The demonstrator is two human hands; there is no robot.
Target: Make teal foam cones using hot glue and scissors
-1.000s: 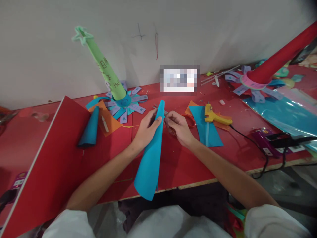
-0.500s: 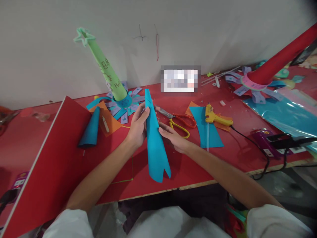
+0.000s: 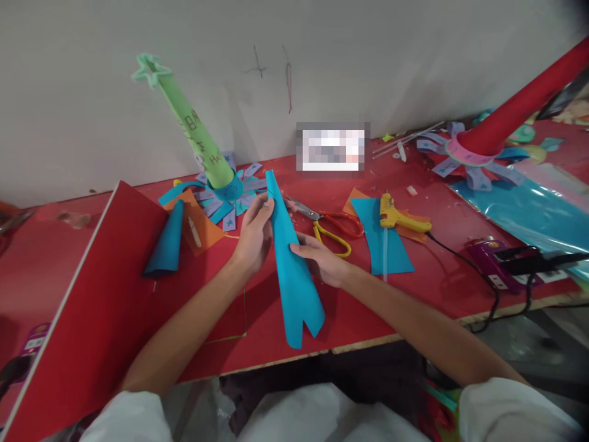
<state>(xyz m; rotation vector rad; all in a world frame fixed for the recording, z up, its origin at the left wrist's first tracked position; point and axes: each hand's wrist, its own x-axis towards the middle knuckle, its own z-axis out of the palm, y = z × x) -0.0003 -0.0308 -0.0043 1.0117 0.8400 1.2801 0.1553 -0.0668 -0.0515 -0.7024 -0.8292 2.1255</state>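
Note:
A long blue paper point(image 3: 294, 276), curled lengthwise into a narrow cone shape, hangs between my hands above the red table. Its narrow end points up toward the wall, and the wide lower end shows a V-shaped notch. My left hand point(image 3: 254, 233) pinches it near the top, thumb on the front. Lower down, my right hand point(image 3: 319, 258) holds its right edge, thumb in front and the other fingers partly hidden behind. Scissors point(image 3: 329, 224) with red and yellow handles lie just beyond my right hand.
A red board point(image 3: 92, 307) leans at left near a small blue cone point(image 3: 168, 242). A green cone point(image 3: 197, 135) stands behind. At right are a yellow glue gun point(image 3: 400, 218) on blue paper, a purple power strip point(image 3: 494, 264) and a red cone point(image 3: 524, 110).
The blue paper's wide end has swung slightly right and lower, and its curl looks flatter. Both hands still hold it, my right hand shifted slightly left.

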